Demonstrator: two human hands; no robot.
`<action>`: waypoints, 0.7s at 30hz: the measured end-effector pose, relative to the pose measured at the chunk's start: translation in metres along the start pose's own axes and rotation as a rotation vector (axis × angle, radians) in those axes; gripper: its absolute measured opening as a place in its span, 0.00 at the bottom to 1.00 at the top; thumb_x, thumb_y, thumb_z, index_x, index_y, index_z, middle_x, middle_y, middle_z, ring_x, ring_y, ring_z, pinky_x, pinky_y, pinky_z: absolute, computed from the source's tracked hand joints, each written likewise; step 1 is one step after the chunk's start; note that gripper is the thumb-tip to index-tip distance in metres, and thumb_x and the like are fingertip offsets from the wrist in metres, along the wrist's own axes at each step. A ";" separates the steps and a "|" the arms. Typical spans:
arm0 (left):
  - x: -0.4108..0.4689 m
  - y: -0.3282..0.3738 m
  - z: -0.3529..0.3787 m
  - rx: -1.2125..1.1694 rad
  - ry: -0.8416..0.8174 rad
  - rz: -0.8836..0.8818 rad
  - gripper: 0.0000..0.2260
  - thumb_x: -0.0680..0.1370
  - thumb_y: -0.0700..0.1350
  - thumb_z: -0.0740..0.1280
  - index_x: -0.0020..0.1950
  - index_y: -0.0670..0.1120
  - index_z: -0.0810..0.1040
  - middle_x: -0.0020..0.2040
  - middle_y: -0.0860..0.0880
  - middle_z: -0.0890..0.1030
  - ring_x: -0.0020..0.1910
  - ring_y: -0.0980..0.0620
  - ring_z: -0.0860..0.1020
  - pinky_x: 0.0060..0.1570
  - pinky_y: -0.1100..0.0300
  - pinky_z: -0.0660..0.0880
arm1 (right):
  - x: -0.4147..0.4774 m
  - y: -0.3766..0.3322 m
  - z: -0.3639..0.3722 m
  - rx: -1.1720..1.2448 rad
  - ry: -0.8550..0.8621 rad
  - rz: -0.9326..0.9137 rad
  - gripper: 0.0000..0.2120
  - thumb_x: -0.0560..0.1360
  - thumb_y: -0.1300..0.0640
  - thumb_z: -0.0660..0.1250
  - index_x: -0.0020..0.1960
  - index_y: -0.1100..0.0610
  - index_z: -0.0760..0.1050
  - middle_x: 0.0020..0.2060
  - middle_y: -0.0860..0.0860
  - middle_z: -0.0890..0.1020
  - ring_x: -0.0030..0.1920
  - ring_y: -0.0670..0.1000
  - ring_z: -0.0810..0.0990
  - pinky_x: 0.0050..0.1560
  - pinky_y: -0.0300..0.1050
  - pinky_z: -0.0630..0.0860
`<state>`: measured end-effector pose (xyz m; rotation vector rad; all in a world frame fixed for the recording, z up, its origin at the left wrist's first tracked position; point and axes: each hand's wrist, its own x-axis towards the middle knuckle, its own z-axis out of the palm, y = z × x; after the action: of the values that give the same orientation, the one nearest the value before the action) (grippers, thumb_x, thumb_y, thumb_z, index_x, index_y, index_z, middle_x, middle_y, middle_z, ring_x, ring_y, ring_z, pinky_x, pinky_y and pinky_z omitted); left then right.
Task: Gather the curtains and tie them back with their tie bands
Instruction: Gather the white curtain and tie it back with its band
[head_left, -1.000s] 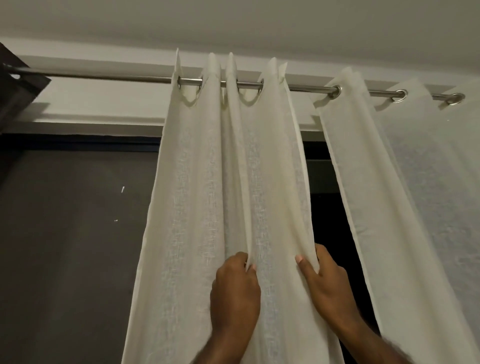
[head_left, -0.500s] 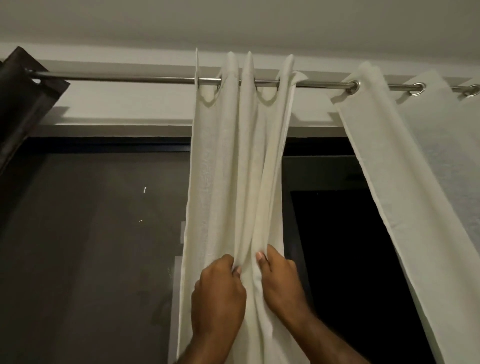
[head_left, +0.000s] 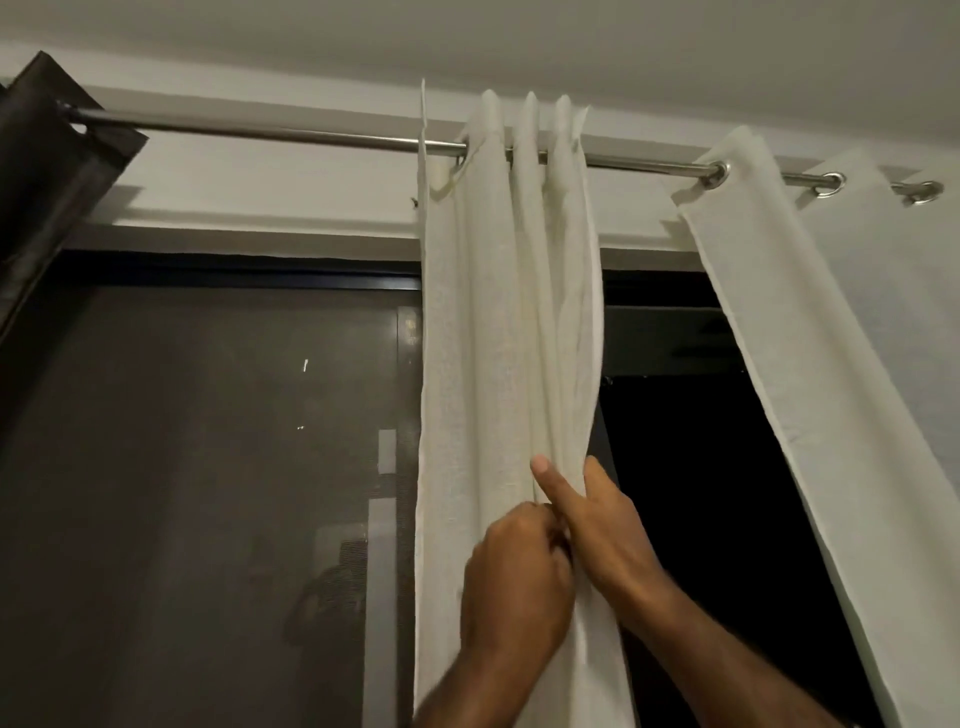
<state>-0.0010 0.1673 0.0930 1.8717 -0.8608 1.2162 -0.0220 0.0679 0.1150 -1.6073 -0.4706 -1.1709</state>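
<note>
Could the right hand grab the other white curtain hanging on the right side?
Probably yes, though not right away. The right hand is gripping the gathered curtain, so it would have to let go first. Only a dark open gap lies between it and the other curtain.

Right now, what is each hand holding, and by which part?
Both the left hand and right hand grip the middle white curtain by its gathered folds.

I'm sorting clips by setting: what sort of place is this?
Likely a room at home, by a window after dark: a gathered white curtain hangs from a metal rod under the ceiling, before dark glass.
</note>
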 end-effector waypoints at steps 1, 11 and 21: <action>-0.001 0.002 0.006 -0.054 -0.061 0.026 0.07 0.80 0.48 0.63 0.50 0.54 0.80 0.42 0.59 0.78 0.42 0.58 0.78 0.46 0.61 0.79 | 0.001 0.005 -0.006 -0.062 0.026 -0.016 0.08 0.80 0.46 0.65 0.58 0.46 0.74 0.49 0.42 0.82 0.48 0.40 0.82 0.37 0.27 0.75; 0.010 -0.008 0.006 0.045 0.135 -0.151 0.18 0.78 0.56 0.66 0.65 0.54 0.67 0.62 0.58 0.69 0.55 0.57 0.74 0.52 0.59 0.76 | 0.000 0.025 -0.046 -0.161 0.137 -0.012 0.05 0.83 0.51 0.61 0.55 0.48 0.76 0.46 0.42 0.82 0.46 0.40 0.81 0.40 0.34 0.75; 0.010 -0.001 0.016 0.026 0.070 -0.119 0.04 0.82 0.46 0.60 0.50 0.56 0.70 0.44 0.56 0.79 0.41 0.57 0.79 0.45 0.58 0.81 | 0.012 0.031 -0.040 -0.289 0.185 -0.101 0.07 0.83 0.53 0.60 0.59 0.51 0.74 0.48 0.42 0.80 0.47 0.40 0.79 0.42 0.27 0.69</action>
<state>0.0106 0.1525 0.0974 1.8618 -0.6894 1.2172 -0.0106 0.0177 0.1088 -1.7126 -0.2735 -1.5028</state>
